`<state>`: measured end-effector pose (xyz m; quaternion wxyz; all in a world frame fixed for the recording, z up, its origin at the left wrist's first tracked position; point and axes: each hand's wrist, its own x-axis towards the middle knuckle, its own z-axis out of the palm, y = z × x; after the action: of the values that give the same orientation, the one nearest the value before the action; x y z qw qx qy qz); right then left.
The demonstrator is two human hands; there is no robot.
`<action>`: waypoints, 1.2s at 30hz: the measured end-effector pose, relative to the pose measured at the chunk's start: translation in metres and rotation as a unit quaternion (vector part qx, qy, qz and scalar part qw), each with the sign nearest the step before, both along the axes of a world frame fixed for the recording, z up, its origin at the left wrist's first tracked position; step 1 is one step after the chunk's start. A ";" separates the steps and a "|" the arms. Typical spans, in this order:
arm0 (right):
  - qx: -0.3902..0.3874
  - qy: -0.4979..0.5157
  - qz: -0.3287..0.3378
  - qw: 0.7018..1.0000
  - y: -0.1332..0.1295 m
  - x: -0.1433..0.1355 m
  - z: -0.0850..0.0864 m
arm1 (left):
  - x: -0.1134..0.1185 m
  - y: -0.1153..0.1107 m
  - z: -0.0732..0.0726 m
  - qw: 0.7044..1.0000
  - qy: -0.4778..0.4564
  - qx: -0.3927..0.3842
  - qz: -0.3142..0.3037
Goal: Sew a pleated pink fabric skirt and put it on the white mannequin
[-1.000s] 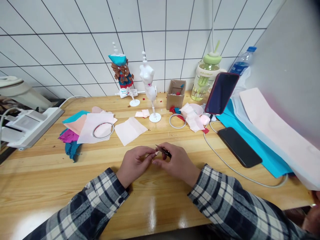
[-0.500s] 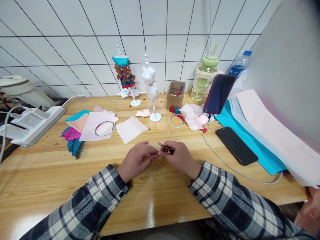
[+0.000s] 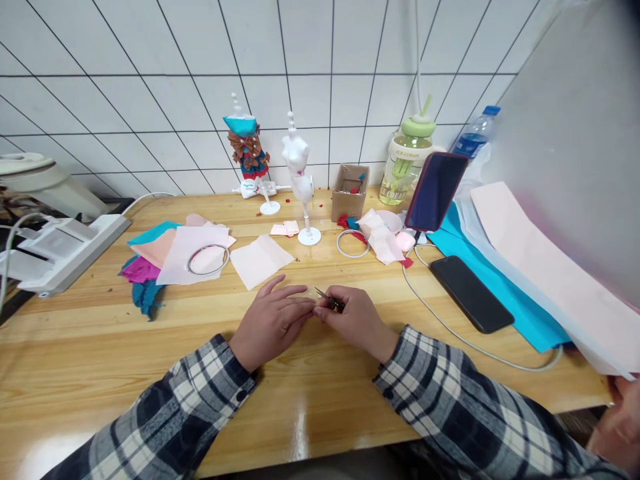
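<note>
My right hand (image 3: 357,317) is closed around small dark scissors (image 3: 333,303), whose thin pointed tips angle up and to the left. Opposite it, my left hand (image 3: 273,317) has its thumb and forefinger pressed together against my right fingertips; whatever lies in that pinch is too small to make out. The other left fingers are raised and spread apart. Just beyond my hands lies a pale pink paper square (image 3: 263,261). Behind it stands a bare white dress form (image 3: 297,163) on a round base.
Colored sheets with a metal ring (image 3: 209,260) lie left, near a white power strip (image 3: 83,257). Another ring (image 3: 353,255), a cardboard box (image 3: 350,193) and crumpled pink paper (image 3: 381,237) sit behind. A dressed form (image 3: 249,150), a phone (image 3: 471,293) and a cable (image 3: 450,328) are around.
My left hand's upper fingers have lifted and spread, while its thumb and forefinger stay at my right fingertips. The scissors remain in my right hand, almost unmoved.
</note>
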<state>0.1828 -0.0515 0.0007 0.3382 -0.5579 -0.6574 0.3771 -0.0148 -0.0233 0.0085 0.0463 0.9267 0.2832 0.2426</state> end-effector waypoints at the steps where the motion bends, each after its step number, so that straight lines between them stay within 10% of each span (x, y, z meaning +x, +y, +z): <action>1: 0.002 -0.012 0.009 1.000 0.001 0.002 0.001 | -0.001 0.000 0.000 1.000 -0.002 0.001 0.001; 14: -0.013 -0.431 -0.132 0.893 0.036 0.099 0.016 | 0.003 0.010 -0.006 0.979 -0.127 -0.137 0.087; 20: 0.143 -0.389 -0.102 0.904 0.035 0.081 0.010 | 0.003 0.009 -0.006 0.951 -0.154 -0.256 0.085; 36: 0.128 -0.468 -0.022 0.874 0.042 0.048 0.002 | 0.005 0.004 -0.005 0.929 -0.162 -0.311 0.121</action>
<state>0.2305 -0.0094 0.0025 0.0679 -0.6357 -0.7686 -0.0228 -0.0096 -0.0191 0.0031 0.3475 0.7731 0.4427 0.2926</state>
